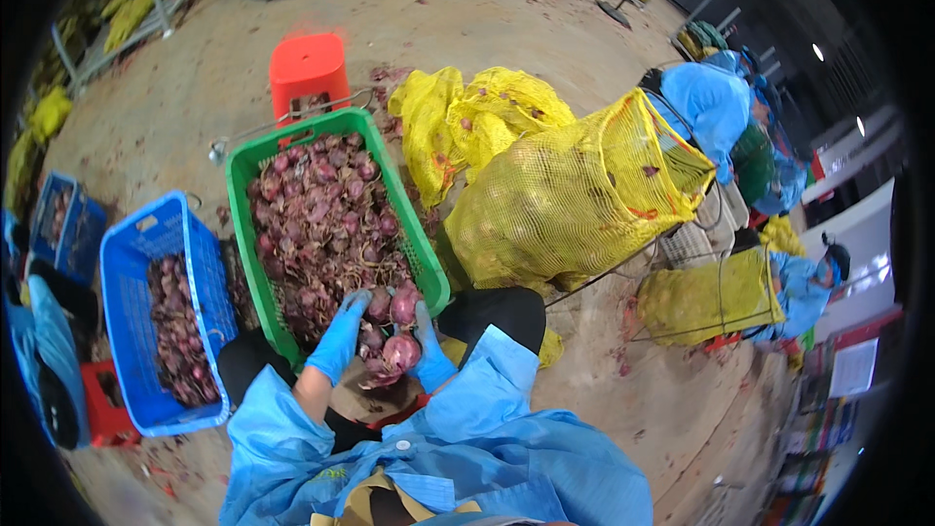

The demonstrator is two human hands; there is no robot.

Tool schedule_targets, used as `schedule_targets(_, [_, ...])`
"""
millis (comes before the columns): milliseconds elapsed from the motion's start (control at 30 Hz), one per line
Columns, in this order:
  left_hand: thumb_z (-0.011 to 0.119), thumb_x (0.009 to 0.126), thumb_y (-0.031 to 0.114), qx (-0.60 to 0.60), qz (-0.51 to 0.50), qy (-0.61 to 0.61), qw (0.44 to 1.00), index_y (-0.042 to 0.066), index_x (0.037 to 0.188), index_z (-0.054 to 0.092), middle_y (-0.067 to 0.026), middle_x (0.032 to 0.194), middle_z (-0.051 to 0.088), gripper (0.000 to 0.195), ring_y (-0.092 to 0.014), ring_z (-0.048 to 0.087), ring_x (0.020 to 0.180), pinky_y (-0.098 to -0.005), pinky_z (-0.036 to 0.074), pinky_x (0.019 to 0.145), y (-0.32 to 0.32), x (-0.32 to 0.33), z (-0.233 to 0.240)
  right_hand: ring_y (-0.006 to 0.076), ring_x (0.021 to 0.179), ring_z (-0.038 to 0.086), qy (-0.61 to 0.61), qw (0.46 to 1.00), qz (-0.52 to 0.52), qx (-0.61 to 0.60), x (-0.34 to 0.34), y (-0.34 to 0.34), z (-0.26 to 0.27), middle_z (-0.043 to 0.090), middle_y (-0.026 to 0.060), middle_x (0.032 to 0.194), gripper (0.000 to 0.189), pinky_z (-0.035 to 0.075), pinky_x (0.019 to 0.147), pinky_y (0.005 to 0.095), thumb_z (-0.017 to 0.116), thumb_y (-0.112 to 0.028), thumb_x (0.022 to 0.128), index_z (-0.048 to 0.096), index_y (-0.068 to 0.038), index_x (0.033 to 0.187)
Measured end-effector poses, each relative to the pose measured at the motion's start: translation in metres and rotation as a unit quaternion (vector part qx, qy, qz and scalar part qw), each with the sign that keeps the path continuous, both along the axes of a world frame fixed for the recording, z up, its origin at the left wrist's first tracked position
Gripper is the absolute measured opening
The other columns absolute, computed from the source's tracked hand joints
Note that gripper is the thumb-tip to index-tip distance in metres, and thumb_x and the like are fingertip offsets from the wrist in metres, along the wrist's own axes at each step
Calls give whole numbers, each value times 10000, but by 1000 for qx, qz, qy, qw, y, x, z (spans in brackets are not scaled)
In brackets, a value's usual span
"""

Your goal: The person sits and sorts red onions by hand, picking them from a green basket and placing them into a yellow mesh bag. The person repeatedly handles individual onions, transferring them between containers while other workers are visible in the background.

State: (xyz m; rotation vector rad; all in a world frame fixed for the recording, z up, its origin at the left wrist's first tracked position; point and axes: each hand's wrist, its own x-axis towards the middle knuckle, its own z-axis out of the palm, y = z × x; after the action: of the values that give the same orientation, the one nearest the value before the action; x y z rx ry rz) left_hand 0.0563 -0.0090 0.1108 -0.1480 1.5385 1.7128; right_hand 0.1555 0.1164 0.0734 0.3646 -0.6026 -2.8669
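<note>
Several red onions [401,352] are gathered between my two blue-gloved hands, above the near end of a green plastic crate [438,291]. On their left side, my left hand [340,340] presses against the bunch with its fingers toward the crate. From the right, my right hand [431,352] is closed around part of it, and loose papery skin hangs below. Many more red onions [321,212], with dry skins and roots, fill the crate. Some of my fingers are hidden behind the onions.
A blue crate [157,234] partly filled with onions stands left. Right of the green crate, a full yellow mesh sack [540,212] leans on its side near a crumpled yellow sack [497,106]. A red stool [307,66] stands beyond. Other people in blue [705,106] sit around.
</note>
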Motion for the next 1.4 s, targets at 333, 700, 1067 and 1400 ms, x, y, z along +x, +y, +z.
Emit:
schedule_targets(333, [522, 975, 373, 117, -43, 153, 980, 180, 1399, 428, -85, 1368, 479, 475, -209, 467, 1230, -374, 391, 1003, 94, 9, 112, 337, 1136, 528, 60, 941, -231, 241, 1, 70, 78, 485, 164, 1331, 833, 452, 986, 477, 446, -719, 852, 419, -79, 1384])
schedule_targets(700, [468, 938, 529, 60, -24, 75, 995, 158, 1475, 330, -145, 1543, 244, 667, -354, 351, 1325, -548, 371, 998, 27, 18, 68, 222, 991, 560, 40, 703, -600, 380, -7, 422, 238, 589, 42, 1052, 467, 477, 912, 410, 493, -652, 874, 524, -189, 929])
schedule_targets(1067, [438, 954, 485, 38, 84, -7, 996, 166, 1441, 383, -142, 1491, 353, 585, -355, 427, 1282, -542, 391, 988, -50, 52, -10, 369, 1229, 482, 154, 806, -486, 302, -2, 404, 218, 510, 180, 1356, 539, 360, 1049, 572, 576, -408, 894, 531, -47, 1292])
schedule_targets(1400, [584, 937, 332, -96, 71, -99, 988, 111, 1354, 483, -87, 1319, 543, 483, -255, 558, 1127, -411, 487, 859, -31, 96, -41, 208, 889, 629, 87, 948, -170, 254, -116, 241, 39, 675, 93, 1135, 391, 516, 814, 370, 579, -205, 898, 579, -21, 1243])
